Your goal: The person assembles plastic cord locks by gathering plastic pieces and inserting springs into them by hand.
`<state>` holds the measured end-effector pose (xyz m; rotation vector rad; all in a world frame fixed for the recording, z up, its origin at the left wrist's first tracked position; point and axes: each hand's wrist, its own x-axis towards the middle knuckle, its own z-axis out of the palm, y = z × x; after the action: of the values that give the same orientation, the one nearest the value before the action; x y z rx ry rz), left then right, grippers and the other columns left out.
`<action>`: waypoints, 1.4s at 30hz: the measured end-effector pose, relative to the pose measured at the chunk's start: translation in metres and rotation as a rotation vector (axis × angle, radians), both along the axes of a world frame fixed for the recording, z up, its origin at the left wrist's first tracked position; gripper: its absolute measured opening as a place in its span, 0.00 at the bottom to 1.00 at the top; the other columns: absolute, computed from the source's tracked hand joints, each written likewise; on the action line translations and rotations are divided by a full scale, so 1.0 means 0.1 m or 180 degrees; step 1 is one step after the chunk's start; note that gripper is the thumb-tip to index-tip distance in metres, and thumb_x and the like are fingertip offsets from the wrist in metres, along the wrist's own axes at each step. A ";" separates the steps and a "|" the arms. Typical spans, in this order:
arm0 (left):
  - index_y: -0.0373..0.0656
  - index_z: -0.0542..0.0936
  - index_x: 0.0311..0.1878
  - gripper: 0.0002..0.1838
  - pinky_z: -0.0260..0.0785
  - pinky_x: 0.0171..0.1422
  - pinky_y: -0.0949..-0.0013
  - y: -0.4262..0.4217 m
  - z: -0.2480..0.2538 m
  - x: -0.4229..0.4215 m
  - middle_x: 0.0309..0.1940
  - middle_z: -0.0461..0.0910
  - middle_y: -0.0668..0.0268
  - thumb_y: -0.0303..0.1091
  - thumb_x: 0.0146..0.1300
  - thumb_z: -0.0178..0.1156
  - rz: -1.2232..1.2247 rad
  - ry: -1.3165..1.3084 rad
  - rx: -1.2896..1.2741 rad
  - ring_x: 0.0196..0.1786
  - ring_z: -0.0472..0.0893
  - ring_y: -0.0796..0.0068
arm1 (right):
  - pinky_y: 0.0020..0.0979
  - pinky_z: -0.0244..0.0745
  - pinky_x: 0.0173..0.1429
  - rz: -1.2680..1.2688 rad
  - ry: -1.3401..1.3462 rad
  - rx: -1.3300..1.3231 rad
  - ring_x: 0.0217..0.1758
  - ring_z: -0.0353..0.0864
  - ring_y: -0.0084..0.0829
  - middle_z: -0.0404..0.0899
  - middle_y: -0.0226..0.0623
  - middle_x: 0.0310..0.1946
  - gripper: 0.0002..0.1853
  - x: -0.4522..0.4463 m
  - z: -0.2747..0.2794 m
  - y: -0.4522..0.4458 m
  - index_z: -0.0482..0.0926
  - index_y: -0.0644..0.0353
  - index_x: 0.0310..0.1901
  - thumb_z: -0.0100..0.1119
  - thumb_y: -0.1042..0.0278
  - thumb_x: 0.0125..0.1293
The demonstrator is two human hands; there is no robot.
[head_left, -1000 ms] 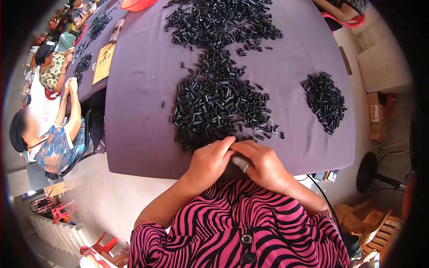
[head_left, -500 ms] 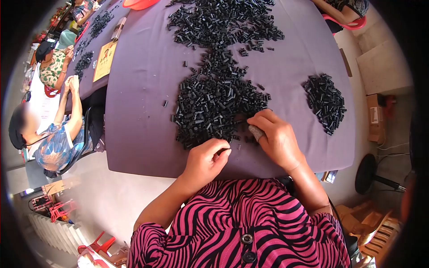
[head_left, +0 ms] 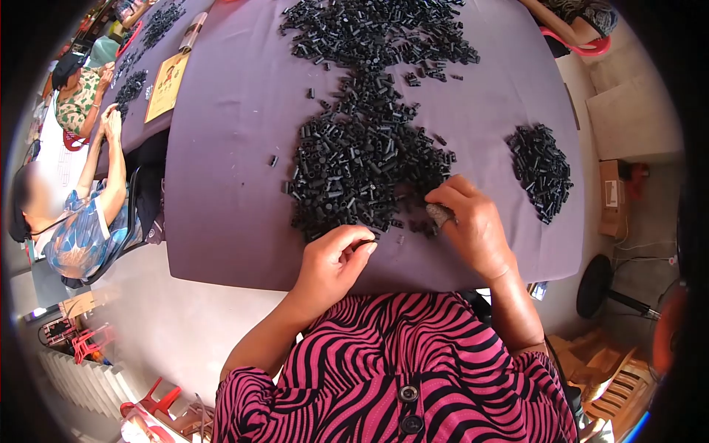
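A large pile of small black cylindrical pieces (head_left: 347, 170) lies on the purple-grey cloth of the table (head_left: 229, 155). At its lower edge my left hand (head_left: 336, 262) is pinched round a small black piece, of which only a bit shows between thumb and forefinger. My right hand (head_left: 473, 225) is at the pile's lower right side, fingers bent together, with a grey wrap (head_left: 439, 214) on one finger. Whatever its fingertips hold is too small to make out. A few tiny light bits lie on the cloth between the hands.
A smaller heap of black pieces (head_left: 541, 173) lies on the right. Co-workers sit along the left, one in a blue patterned top (head_left: 92, 236); another person's arm (head_left: 554, 23) is at the top right. A yellow booklet (head_left: 167, 87) lies at upper left.
My hands, together one second ago, are now apart. The right moved up and right to the pile's side; the left stayed near the lower edge. The whole view has shifted slightly.
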<state>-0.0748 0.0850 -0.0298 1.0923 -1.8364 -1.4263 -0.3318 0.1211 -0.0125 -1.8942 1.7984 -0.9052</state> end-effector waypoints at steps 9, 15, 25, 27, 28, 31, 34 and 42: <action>0.36 0.85 0.47 0.06 0.72 0.39 0.78 0.03 -0.02 0.02 0.36 0.85 0.69 0.22 0.69 0.68 0.0006 -0.0096 0.0050 0.36 0.79 0.87 | 0.42 0.82 0.43 0.0275 0.0813 -0.0220 0.41 0.83 0.44 0.76 0.39 0.36 0.08 0.32 -0.17 -0.13 0.79 0.58 0.35 0.66 0.78 0.53; 0.36 0.85 0.49 0.06 0.73 0.39 0.77 0.01 0.00 -0.03 0.36 0.85 0.69 0.23 0.70 0.67 0.0007 -0.0008 0.0117 0.35 0.80 0.86 | 0.42 0.82 0.42 0.0406 0.0757 -0.0095 0.41 0.84 0.44 0.76 0.39 0.35 0.11 0.35 -0.16 -0.11 0.77 0.59 0.35 0.68 0.79 0.50; 0.34 0.82 0.53 0.08 0.76 0.41 0.77 0.00 0.00 -0.20 0.40 0.86 0.67 0.22 0.74 0.63 -0.0309 0.0285 0.0793 0.36 0.81 0.85 | 0.27 0.80 0.46 0.0287 -0.2432 0.0814 0.42 0.83 0.22 0.83 0.33 0.40 0.09 0.31 -0.09 0.11 0.84 0.65 0.47 0.68 0.84 0.67; 0.34 0.82 0.53 0.08 0.77 0.42 0.77 0.01 -0.01 -0.23 0.41 0.86 0.66 0.22 0.74 0.63 -0.0327 0.0224 0.0697 0.37 0.82 0.84 | 0.27 0.80 0.46 0.0250 -0.2622 0.0936 0.42 0.83 0.21 0.84 0.33 0.39 0.09 0.32 -0.12 0.14 0.84 0.65 0.47 0.68 0.84 0.67; 0.33 0.82 0.53 0.08 0.77 0.43 0.77 0.02 0.00 -0.24 0.42 0.86 0.65 0.22 0.74 0.63 -0.0335 0.0159 0.0638 0.37 0.82 0.83 | 0.28 0.80 0.46 0.0238 -0.2511 0.0856 0.41 0.85 0.24 0.85 0.35 0.38 0.10 0.32 -0.12 0.16 0.85 0.65 0.47 0.68 0.84 0.66; 0.33 0.82 0.54 0.08 0.79 0.44 0.76 0.06 -0.01 -0.27 0.42 0.87 0.64 0.21 0.75 0.61 -0.0323 0.0125 0.0585 0.37 0.84 0.81 | 0.30 0.80 0.45 0.0288 -0.1973 0.0586 0.39 0.86 0.29 0.85 0.38 0.38 0.11 0.32 -0.09 0.19 0.85 0.65 0.47 0.68 0.85 0.64; 0.33 0.81 0.57 0.10 0.80 0.43 0.75 0.00 0.00 -0.28 0.43 0.87 0.62 0.21 0.76 0.60 -0.0312 0.0420 0.1229 0.37 0.85 0.79 | 0.37 0.81 0.43 0.0475 -0.1478 0.0145 0.38 0.86 0.45 0.84 0.45 0.37 0.15 0.29 -0.05 0.18 0.85 0.63 0.48 0.66 0.86 0.59; 0.33 0.80 0.61 0.13 0.80 0.42 0.74 -0.07 0.01 -0.29 0.38 0.87 0.62 0.24 0.77 0.60 -0.0147 0.0760 0.1435 0.36 0.87 0.77 | 0.46 0.81 0.43 0.0670 -0.1134 -0.0085 0.40 0.85 0.54 0.82 0.46 0.38 0.16 0.32 -0.02 0.18 0.83 0.62 0.48 0.65 0.85 0.57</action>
<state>-0.1041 0.0780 -0.0288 1.0313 -1.4167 -1.9668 -0.3002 0.1388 -0.0147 -1.7628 1.3596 -1.1101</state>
